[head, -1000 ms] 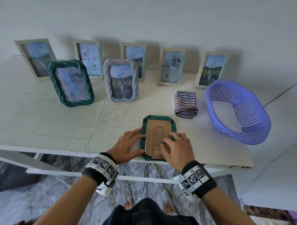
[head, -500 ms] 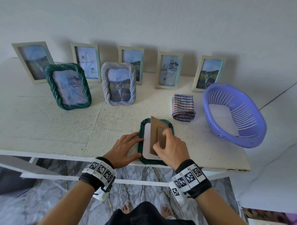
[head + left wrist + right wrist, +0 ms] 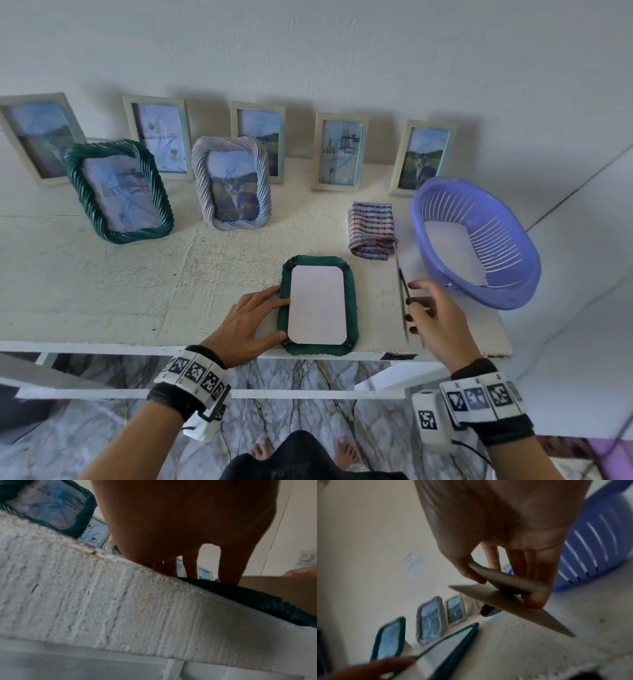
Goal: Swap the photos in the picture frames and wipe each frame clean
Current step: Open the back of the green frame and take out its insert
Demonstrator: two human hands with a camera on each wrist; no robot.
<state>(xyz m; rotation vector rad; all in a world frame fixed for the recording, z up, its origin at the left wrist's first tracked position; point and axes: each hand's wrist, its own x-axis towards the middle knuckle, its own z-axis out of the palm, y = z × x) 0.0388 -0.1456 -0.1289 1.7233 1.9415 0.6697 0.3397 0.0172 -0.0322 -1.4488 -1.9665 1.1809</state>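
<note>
Face-down green frame, lengthwise toward wall

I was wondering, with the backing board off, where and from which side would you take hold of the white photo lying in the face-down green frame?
Probably at the photo's right edge, coming from the right with the right hand once it sets down the backing board. The photo lies flat, recessed inside the green frame, so a fingertip must lift an edge first. The left hand already rests against the frame's left side, steadying it.

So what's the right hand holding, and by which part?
The right hand pinches the cardboard backing by its fold-out stand, thumb against fingers.
</note>
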